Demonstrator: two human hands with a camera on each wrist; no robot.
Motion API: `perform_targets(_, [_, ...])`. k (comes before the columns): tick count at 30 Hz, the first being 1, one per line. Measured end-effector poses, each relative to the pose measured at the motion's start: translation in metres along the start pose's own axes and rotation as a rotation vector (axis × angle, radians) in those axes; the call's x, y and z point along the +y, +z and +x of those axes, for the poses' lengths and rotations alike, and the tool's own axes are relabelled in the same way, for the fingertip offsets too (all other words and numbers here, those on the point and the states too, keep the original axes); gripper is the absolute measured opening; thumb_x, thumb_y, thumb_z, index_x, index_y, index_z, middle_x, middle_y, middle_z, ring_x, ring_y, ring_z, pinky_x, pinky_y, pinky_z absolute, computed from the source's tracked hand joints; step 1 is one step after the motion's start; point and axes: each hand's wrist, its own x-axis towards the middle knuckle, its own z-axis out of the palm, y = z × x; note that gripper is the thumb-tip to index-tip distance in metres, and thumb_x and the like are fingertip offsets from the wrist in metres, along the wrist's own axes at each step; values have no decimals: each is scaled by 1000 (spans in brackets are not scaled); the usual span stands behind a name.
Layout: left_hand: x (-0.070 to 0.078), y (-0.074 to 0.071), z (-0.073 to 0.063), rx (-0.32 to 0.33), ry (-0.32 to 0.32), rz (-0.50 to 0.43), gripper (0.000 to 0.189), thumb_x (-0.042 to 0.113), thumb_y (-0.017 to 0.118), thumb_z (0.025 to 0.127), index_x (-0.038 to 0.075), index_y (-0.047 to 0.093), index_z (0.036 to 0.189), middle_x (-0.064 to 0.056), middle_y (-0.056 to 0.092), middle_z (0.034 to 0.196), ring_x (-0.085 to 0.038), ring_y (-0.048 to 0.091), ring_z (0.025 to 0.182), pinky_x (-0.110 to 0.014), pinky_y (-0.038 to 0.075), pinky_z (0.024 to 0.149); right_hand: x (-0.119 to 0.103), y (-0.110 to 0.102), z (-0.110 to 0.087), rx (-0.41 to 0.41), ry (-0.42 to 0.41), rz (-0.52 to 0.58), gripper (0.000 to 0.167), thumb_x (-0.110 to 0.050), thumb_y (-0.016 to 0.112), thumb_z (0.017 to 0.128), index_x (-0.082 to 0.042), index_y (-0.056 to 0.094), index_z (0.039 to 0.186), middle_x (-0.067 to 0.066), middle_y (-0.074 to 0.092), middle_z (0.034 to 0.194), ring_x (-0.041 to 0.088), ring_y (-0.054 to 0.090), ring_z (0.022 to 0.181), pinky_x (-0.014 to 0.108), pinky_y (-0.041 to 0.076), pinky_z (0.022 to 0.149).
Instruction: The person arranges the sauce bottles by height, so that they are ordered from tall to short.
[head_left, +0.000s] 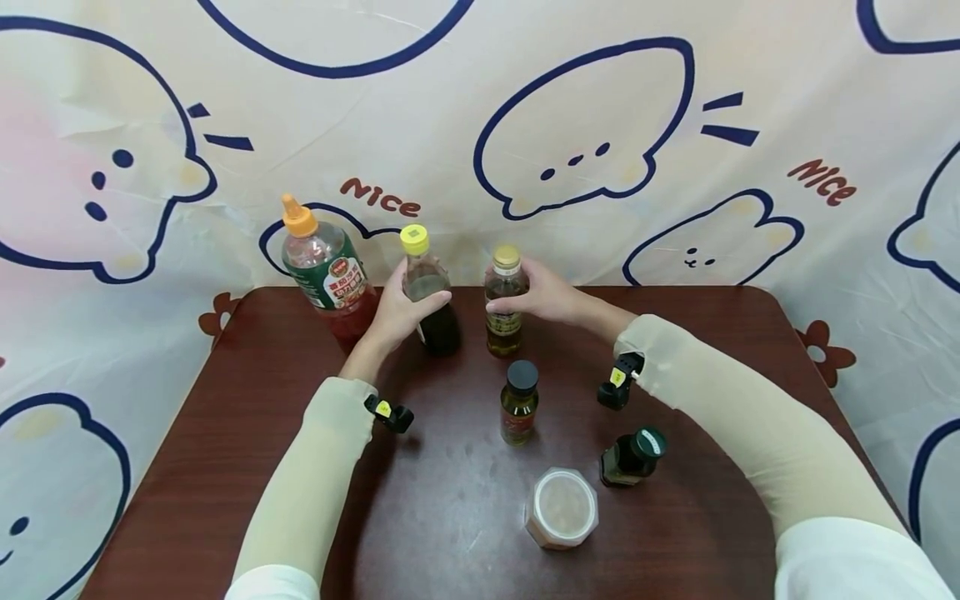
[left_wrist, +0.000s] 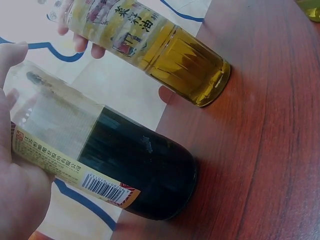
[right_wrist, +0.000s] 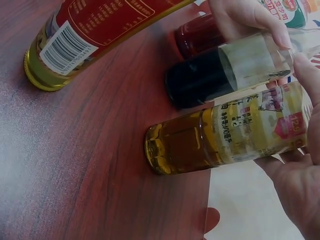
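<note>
Brown table (head_left: pixel 450 537), crowded far edge.
Sauce bottle (head_left: pixel 318 271), largest, stands at the left; next, dark-liquid bottle (head_left: pixel 439 330), left hand (head_left: pixel 397 313) wrapped round it, thumb in front; then slimmer oil bottle (head_left: pixel 503 325), gripped between right hand's (head_left: pixel 547 293) thumb and fingers. Both near the far edge, apart. 1 short dark-capped bottle (head_left: pixel 519 412) just nearer than the oil bottle. Likely risks: swinging the dark-liquid bottle left could knock the sauce bottle; dragging the oil bottle nearer could topple the dark-capped bottle.

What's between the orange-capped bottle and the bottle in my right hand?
The head view shows the yellow-capped bottle of dark liquid between them, held by your left hand.
</note>
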Motion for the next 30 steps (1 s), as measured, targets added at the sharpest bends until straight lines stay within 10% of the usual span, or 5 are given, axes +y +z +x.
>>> perform_targets(30, [2,1,-2,16,11,-8,60,1,70,91,-5,42,144,-25,53,138,-30,51,126,-50,38,112,-16,-20,-24,-118,55,-35,77,-6,73,93,-2,29,156,20,49,147,33,45,138,48,39,113])
